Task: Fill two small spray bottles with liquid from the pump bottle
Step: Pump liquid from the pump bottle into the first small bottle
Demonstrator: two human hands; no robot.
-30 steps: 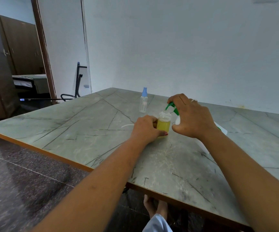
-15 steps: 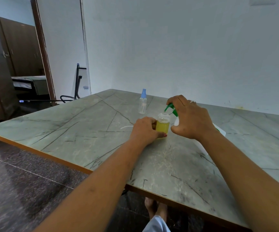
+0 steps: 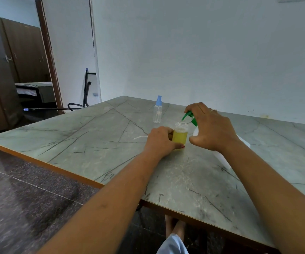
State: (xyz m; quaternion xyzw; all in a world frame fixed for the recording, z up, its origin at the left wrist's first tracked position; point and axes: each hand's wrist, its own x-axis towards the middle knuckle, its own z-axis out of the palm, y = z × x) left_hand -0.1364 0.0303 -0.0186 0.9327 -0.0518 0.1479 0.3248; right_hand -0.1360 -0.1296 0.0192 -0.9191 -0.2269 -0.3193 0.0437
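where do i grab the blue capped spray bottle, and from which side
Blue-capped spray bottle: round the clear body, below the narrow cap. It stands upright and apart; likely come level from its left, since the left hand on the yellow-filled bottle and right hand on the pump sit nearer, rightward.

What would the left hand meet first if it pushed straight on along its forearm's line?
The open spray bottle the left hand already grips; just beyond, probably the pump's green spout under the right hand, though depth is unclear.
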